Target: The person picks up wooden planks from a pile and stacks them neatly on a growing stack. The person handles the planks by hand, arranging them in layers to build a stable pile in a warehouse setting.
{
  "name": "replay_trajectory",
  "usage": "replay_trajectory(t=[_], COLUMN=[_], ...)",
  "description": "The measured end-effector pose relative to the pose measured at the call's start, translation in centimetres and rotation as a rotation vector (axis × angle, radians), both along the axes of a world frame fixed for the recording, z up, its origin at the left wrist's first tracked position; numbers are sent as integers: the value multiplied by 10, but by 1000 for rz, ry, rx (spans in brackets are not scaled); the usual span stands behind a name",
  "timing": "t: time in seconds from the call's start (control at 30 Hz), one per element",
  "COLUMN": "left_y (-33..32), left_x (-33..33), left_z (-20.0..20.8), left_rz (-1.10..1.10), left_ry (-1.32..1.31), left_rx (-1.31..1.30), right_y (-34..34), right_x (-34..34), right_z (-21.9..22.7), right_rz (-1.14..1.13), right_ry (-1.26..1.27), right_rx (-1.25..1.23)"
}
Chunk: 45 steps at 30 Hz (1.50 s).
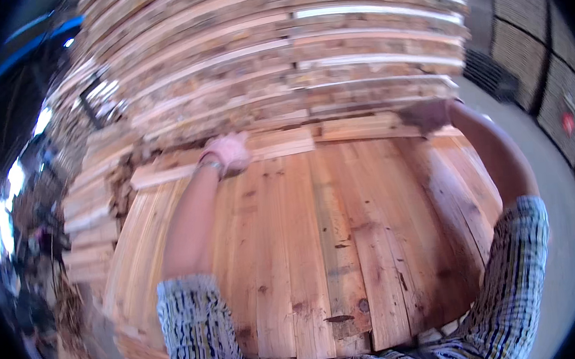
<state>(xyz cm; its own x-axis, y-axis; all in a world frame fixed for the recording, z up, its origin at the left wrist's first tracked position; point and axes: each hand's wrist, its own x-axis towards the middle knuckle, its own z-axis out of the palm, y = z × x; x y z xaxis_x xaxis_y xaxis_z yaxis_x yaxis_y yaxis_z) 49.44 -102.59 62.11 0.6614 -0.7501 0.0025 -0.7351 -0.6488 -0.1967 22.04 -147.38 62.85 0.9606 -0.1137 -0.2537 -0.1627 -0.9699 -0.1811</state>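
Observation:
Both my arms reach forward over a layer of reddish-brown planks (306,245) laid side by side, running away from me. At the far edge, two lighter boards lie crosswise, roughly end to end. My left hand (227,154), in a pale pink glove, is closed over the left crosswise board (281,142). My right hand (428,116), in a darker glove, grips the right crosswise board (361,127) towards its right end. Motion blurs both hands, and their fingertips are hard to make out.
Right behind the crosswise boards rises a tall stack of layered lumber (291,51). Shorter stacked boards (91,222) stand at the left. A concrete floor (545,193) runs along the right, beside large stacked bundles (524,49) and a dark ridged object (491,76).

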Motion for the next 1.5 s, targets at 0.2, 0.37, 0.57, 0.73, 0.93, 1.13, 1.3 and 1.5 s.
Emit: replay_trajectory(t=[0.2, 0.37, 0.57, 0.73, 0.93, 1.13, 1.3, 1.5], left_y=[21, 35, 118, 306, 593, 790, 996, 1168], left_x=[-23, -60, -184, -328, -456, -489, -555, -575], left_z=[-39, -76, -98, -67, -152, -449, -588, -695], left_rz=[-66, 253, -73, -593, -465, 1274, 2346, 2497], left_ry=[45, -104, -235, 343, 956, 744, 17, 498], left_rx=[-56, -370, -187, -226, -1301, -2020, -1314, -1381], right_y=[139, 137, 211, 422, 717, 883, 963, 1041], right_x=[-51, -63, -132, -187, -252, -240, -213, -188], right_z=[-20, -59, -95, -84, -27, -145, -352, -444], right_rz=[-110, -278, 4, 296, 471, 370, -151, 81], right_ry=[176, -196, -479, -524, 52, 457, 441, 796], right_rx=[-697, -965, -828, -154, 442, 636, 928, 602])
